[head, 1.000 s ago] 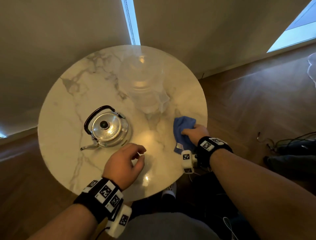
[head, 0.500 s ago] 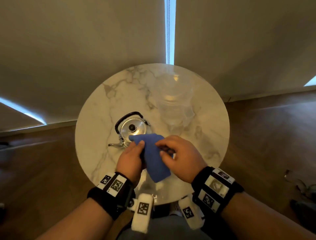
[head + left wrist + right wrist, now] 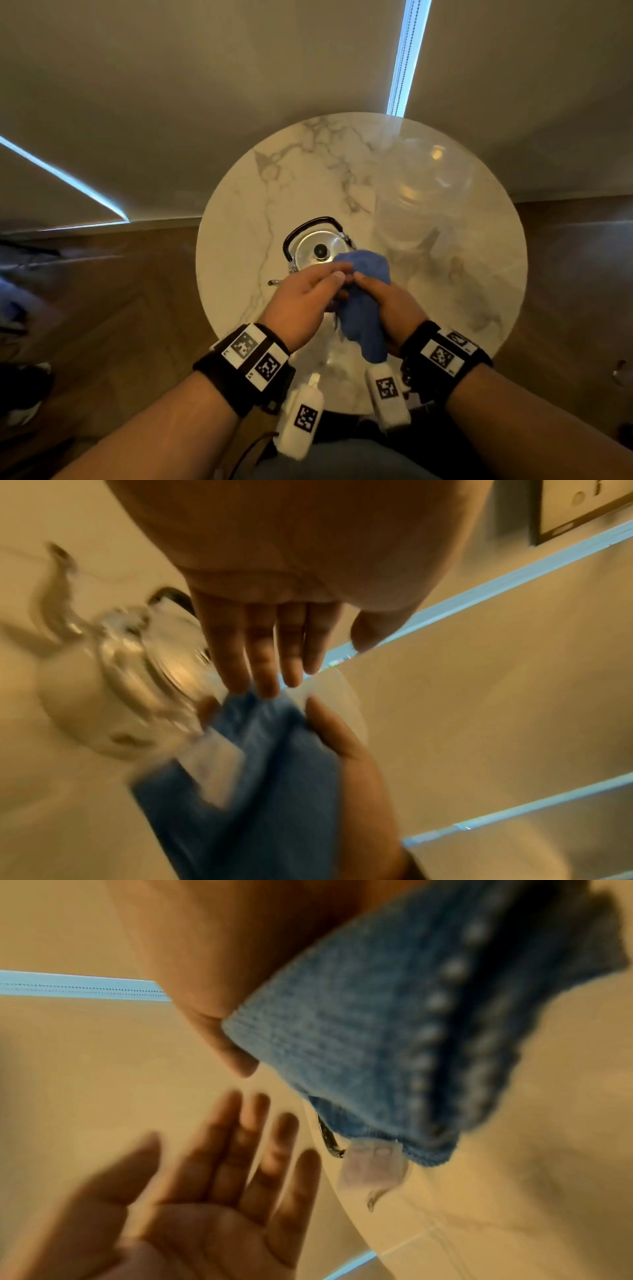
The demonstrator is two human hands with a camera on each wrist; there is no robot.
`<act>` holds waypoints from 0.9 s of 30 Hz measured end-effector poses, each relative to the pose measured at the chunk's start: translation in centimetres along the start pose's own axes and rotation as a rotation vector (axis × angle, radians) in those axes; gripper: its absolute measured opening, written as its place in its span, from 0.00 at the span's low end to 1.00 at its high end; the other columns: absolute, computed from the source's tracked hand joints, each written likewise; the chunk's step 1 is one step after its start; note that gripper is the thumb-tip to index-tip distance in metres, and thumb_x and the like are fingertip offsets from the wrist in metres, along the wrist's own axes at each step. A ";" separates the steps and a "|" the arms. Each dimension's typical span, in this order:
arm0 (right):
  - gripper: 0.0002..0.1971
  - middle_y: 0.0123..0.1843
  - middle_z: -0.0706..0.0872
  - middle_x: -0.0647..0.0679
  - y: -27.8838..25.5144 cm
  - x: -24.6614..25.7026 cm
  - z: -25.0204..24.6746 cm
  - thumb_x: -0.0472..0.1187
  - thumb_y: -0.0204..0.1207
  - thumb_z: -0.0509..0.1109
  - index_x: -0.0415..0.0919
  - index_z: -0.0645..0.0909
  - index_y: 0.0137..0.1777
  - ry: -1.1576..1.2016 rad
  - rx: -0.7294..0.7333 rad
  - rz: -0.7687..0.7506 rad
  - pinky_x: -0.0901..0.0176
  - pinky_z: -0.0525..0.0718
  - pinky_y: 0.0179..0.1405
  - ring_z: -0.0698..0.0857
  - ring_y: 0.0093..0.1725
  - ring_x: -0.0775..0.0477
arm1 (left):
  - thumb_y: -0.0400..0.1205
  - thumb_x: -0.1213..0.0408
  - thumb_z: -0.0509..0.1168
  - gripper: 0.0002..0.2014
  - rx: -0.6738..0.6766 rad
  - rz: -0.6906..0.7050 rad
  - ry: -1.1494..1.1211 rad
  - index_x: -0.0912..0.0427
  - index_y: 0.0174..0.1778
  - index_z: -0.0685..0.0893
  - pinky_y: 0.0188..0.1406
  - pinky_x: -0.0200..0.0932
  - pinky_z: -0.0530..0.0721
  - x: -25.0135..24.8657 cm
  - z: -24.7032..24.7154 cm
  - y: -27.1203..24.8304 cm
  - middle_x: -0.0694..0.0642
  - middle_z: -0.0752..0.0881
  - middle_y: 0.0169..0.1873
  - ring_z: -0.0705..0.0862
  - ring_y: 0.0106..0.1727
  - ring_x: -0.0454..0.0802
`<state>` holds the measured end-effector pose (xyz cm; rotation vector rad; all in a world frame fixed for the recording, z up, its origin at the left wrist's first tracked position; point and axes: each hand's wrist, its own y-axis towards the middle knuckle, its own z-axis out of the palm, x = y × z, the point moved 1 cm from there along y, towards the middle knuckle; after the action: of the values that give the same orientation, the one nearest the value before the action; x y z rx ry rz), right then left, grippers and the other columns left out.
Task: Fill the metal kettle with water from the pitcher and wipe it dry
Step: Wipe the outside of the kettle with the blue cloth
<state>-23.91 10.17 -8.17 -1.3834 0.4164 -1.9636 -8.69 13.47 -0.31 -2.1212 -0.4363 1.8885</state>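
Observation:
The shiny metal kettle with a black handle and lid knob stands upright on the round marble table. A clear pitcher stands behind it to the right. My right hand grips a bunched blue cloth, held over the kettle's near right side. In the right wrist view the blue cloth hangs from that grip. My left hand meets it from the left. Its straight fingers touch the cloth's top edge. The kettle is blurred there. My hands hide the kettle's front.
The table's near edge lies just below my wrists, with my lap under it. Wooden floor surrounds the table, and a pale wall stands behind it. Bare marble shows to the right of the cloth.
My right hand lifted the cloth from the table's right side and brought it to the middle by the kettle. My left hand rose to meet it, fingertips on the cloth.

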 end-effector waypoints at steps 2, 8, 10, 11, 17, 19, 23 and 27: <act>0.20 0.56 0.93 0.41 0.5 0.4 -0.1 0.56 0.80 0.72 0.41 0.86 0.60 -0.246 -0.201 -0.037 0.40 0.87 0.64 0.91 0.58 0.38 | 0.85 0.60 0.70 0.10 -0.107 0.048 0.261 0.49 0.61 0.91 0.60 0.53 0.91 1.3 -3.1 2.0 0.48 0.92 0.52 0.90 0.51 0.44; 0.11 0.35 0.77 0.46 3.2 3.6 0.3 0.46 0.75 0.66 0.38 0.73 0.48 -1.146 -0.417 -0.197 0.58 0.70 0.32 0.75 0.31 0.51 | 0.72 0.49 0.80 0.40 -0.154 0.030 0.760 0.48 0.80 0.74 0.76 0.53 0.78 4.7 -9.8 8.6 0.53 0.75 0.79 0.77 0.77 0.54; 0.26 0.42 0.80 0.48 4.5 3.9 1.3 0.53 0.70 0.67 0.40 0.71 0.65 -1.205 -0.443 -0.162 0.54 0.78 0.40 0.81 0.37 0.49 | 0.70 0.47 0.81 0.45 -0.068 0.041 0.837 0.46 0.83 0.70 0.77 0.53 0.75 5.5 -9.7 10.1 0.53 0.67 0.85 0.72 0.82 0.57; 0.34 0.50 0.83 0.46 4.8 4.0 2.0 0.53 0.71 0.70 0.40 0.66 0.74 -1.203 -0.467 -0.133 0.51 0.83 0.45 0.85 0.44 0.44 | 0.69 0.47 0.81 0.46 -0.027 0.050 0.849 0.45 0.83 0.70 0.77 0.54 0.76 5.8 -9.6 10.6 0.52 0.65 0.87 0.72 0.83 0.59; 0.37 0.89 0.66 0.46 6.8 2.2 4.8 0.46 0.81 0.67 0.52 0.57 0.89 -1.417 -0.447 -0.209 0.49 0.82 0.60 0.85 0.68 0.36 | 0.69 0.53 0.81 0.40 0.087 0.142 0.780 0.49 0.78 0.74 0.64 0.54 0.86 7.6 -8.9 11.8 0.52 0.70 0.81 0.85 0.67 0.60; 0.33 0.93 0.54 0.52 6.7 1.3 4.3 0.47 0.85 0.62 0.55 0.57 0.90 -1.479 -0.419 -0.204 0.46 0.82 0.69 0.81 0.74 0.36 | 0.71 0.57 0.79 0.37 0.086 0.153 0.766 0.47 0.77 0.75 0.61 0.54 0.87 8.0 -9.0 11.8 0.51 0.70 0.80 0.86 0.64 0.59; 0.34 0.92 0.54 0.62 4.5 0.2 2.8 0.43 0.85 0.63 0.65 0.59 0.88 -1.472 -0.392 -0.256 0.49 0.84 0.66 0.82 0.75 0.42 | 0.72 0.58 0.79 0.34 0.108 0.149 0.736 0.47 0.75 0.77 0.62 0.48 0.85 8.6 -9.5 12.3 0.49 0.77 0.73 0.86 0.63 0.54; 0.37 0.91 0.52 0.65 3.2 -0.6 2.5 0.39 0.83 0.61 0.69 0.56 0.88 -1.535 -0.325 -0.177 0.55 0.82 0.58 0.85 0.71 0.42 | 0.74 0.58 0.78 0.33 0.105 0.137 0.737 0.47 0.76 0.78 0.62 0.49 0.85 9.1 -9.6 12.5 0.51 0.81 0.67 0.86 0.62 0.54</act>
<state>-20.36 8.58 -9.57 -2.6625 -0.1576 -0.4683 2.36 5.59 -12.40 -2.6036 -0.0263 1.0174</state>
